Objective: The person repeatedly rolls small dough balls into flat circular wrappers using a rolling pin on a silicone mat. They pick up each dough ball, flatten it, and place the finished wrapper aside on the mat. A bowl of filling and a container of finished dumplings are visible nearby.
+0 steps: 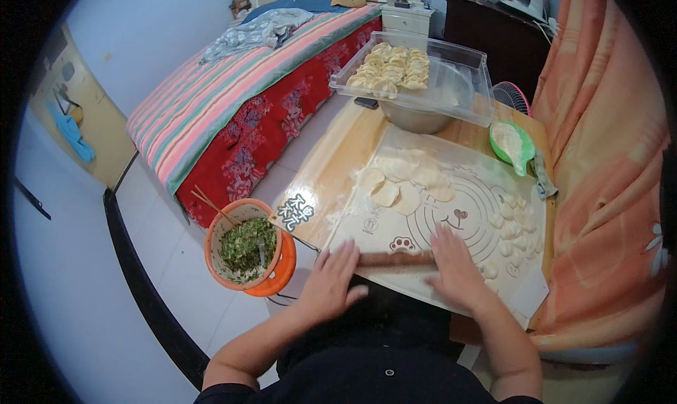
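Note:
A dark brown rolling pin (396, 260) lies crosswise near the front edge of a pale pastry mat (352, 227) printed with a bear. My left hand (333, 280) rests flat with stretched fingers at the pin's left end. At its right end my right hand (455, 266) also lies flat, fingers extended and thumb out. Any dough beneath the pin cannot be made out. Several thin round dough wrappers (407, 198) overlap on the far left part of the mat. Small dough pieces (517, 229) are scattered along its right side.
A clear plastic tray (458, 100) of folded dumplings (391, 67) sits on a metal basin (416, 118) at the back. Flour fills a green scoop-shaped bowl (525, 160). Left of the wooden table, an orange-rimmed bowl (215, 263) holds chopped green filling (247, 247) and chopsticks (211, 205).

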`<act>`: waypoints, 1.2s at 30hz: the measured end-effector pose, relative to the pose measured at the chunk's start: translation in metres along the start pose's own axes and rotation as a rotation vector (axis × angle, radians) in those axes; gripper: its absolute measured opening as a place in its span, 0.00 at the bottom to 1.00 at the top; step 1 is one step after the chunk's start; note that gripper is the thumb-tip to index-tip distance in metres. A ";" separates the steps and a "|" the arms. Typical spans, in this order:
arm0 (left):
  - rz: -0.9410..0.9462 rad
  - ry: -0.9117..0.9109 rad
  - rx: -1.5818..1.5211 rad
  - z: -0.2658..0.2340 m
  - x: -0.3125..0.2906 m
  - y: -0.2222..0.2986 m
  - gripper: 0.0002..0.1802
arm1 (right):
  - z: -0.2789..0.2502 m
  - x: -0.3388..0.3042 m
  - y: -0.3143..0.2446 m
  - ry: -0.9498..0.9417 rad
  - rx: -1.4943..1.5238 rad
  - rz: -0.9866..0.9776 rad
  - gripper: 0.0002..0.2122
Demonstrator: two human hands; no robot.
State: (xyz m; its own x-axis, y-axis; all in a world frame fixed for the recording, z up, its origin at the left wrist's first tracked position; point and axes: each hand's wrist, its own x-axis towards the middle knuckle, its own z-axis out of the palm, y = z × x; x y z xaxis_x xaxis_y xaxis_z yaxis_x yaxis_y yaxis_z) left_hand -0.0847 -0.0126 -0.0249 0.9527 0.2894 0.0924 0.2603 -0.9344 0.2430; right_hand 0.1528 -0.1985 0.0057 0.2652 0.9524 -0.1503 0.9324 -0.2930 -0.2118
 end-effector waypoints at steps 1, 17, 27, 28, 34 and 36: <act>0.044 -0.030 0.003 0.002 -0.017 0.007 0.45 | 0.007 -0.020 -0.004 -0.055 -0.055 -0.023 0.42; 0.274 -0.133 -0.375 0.013 0.089 0.017 0.32 | 0.034 -0.024 0.003 0.459 0.228 -0.008 0.20; 0.379 -0.232 -0.549 0.010 0.120 0.047 0.22 | 0.010 -0.042 0.001 0.610 0.122 -0.022 0.12; 0.334 -0.273 -0.534 0.008 0.124 0.052 0.20 | 0.007 -0.044 0.002 0.630 0.113 -0.033 0.12; 0.007 -0.389 -0.624 0.012 0.146 0.075 0.18 | -0.008 -0.069 0.008 0.539 0.080 0.028 0.12; -0.260 -0.497 -0.982 0.018 0.161 0.076 0.19 | -0.010 -0.081 0.010 0.546 0.073 0.059 0.15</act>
State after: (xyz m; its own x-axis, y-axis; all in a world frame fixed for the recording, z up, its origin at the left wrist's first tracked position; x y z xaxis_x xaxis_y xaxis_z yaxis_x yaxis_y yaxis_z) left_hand 0.0916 -0.0407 -0.0085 0.9013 0.1319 -0.4125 0.4326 -0.2275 0.8724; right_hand 0.1430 -0.2778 0.0253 0.4236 0.8336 0.3545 0.8977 -0.3339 -0.2875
